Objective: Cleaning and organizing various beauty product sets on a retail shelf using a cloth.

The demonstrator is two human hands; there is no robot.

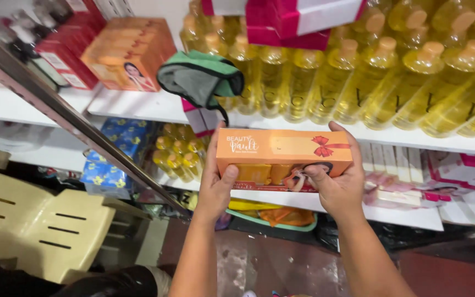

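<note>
White shelves [138, 104] ran across the wall, crowded with yellow bottles [358, 82] and red boxes [67, 49]. A cream plastic chair [34, 225] stood at lower left. The floor [281, 264] was reddish and worn. Light was bright and even.

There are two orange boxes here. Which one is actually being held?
The long orange box with the red bow, gripped at its ends by the left hand and right hand. The other orange box sits untouched on the upper shelf.
</note>
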